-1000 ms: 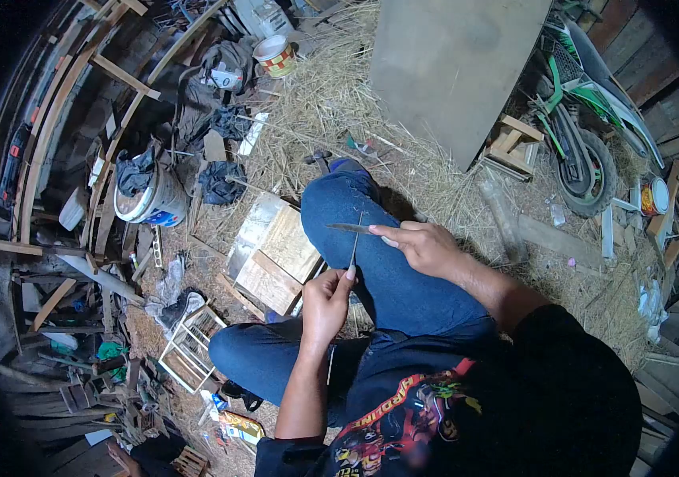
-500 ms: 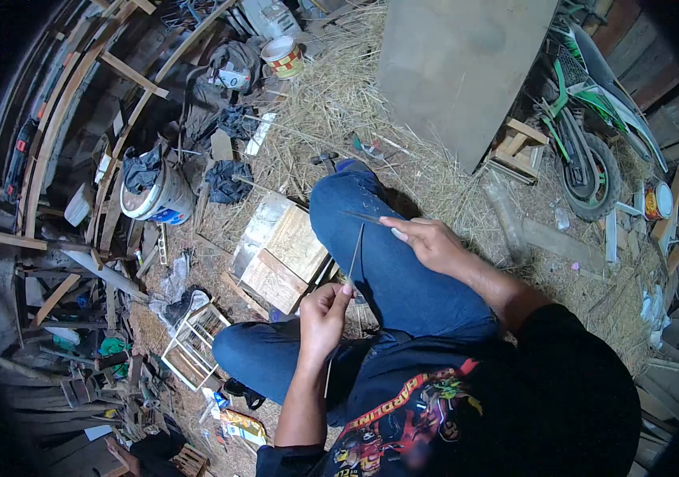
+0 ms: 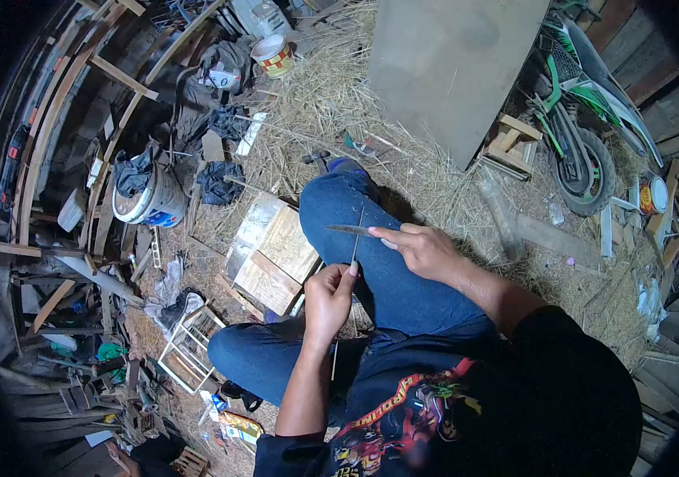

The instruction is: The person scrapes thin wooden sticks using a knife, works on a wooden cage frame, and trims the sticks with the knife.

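1. Thin stick (image 3: pixel 357 246) rises over the person's thigh, pinched between the thumb and fingers of the left hand (image 3: pixel 329 298).
2. Right hand (image 3: pixel 420 248) is closed around a knife (image 3: pixel 347 230), whose blade crosses the stick near its upper end.
3. White bucket (image 3: pixel 166 203), beyond the knees to the left, has black plastic (image 3: pixel 132 171) bunched in its mouth, hiding anything beneath.
4. Red-and-yellow tub (image 3: pixel 277 63) stands farther off beside straw (image 3: pixel 331 87); its contents are unclear.
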### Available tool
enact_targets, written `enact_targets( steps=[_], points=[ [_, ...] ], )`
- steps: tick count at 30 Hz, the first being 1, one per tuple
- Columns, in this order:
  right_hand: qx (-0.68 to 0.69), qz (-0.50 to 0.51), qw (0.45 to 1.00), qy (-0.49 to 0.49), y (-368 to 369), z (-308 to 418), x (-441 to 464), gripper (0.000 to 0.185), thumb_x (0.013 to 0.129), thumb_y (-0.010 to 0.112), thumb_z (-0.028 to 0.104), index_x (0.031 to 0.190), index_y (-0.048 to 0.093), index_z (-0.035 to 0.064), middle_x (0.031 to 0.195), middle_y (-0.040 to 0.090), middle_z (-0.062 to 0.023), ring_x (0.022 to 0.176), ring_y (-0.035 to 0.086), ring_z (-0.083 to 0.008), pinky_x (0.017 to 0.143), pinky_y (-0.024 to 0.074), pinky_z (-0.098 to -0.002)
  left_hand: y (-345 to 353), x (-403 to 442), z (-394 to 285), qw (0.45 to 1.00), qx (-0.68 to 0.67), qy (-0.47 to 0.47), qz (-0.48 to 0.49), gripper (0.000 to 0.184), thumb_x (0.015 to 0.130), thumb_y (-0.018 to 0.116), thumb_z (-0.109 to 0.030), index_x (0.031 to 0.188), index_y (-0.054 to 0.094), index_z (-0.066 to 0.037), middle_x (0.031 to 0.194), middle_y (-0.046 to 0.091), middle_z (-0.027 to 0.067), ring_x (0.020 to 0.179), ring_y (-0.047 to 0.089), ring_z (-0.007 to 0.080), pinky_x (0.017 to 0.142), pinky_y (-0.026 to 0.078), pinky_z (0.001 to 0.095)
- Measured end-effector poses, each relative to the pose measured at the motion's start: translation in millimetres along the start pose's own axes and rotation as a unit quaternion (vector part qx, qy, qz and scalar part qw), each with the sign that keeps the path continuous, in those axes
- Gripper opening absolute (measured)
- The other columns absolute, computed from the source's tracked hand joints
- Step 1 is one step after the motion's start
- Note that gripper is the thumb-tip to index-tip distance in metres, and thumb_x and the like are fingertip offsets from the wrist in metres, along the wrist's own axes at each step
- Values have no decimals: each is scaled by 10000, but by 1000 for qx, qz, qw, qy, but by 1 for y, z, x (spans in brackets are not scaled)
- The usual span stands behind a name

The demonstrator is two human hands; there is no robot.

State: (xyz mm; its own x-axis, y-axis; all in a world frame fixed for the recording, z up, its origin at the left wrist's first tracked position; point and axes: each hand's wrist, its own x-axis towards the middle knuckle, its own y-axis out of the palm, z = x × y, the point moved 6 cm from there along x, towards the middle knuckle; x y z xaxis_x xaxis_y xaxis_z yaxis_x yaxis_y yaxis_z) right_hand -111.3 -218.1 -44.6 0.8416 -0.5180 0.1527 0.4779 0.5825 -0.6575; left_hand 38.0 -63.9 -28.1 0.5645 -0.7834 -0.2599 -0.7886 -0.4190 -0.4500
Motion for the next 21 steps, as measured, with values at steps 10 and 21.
enact_targets(
  steps=[10, 21],
  points=[
    [54, -7, 998, 23, 0, -9, 1, 511, 956, 577, -10, 1420, 663, 188, 905, 700, -182, 835, 712, -342, 782, 574, -409, -10, -20, 10, 999, -38, -20, 3, 291, 1028, 686, -193, 864, 717, 44, 621, 538, -23, 598, 435, 53, 538, 348, 290],
    [126, -108, 986, -15, -7, -3, -2, 420, 1023, 602, 134, 1409, 674, 285, 815, 644, -144, 696, 656, -323, 671, 544, -416, -12, -9, 12, 997, -81, -13, 3, 337, 1058, 664, -250, 865, 707, 23, 652, 536, -60, 607, 425, 33, 536, 312, 253]
  ],
)
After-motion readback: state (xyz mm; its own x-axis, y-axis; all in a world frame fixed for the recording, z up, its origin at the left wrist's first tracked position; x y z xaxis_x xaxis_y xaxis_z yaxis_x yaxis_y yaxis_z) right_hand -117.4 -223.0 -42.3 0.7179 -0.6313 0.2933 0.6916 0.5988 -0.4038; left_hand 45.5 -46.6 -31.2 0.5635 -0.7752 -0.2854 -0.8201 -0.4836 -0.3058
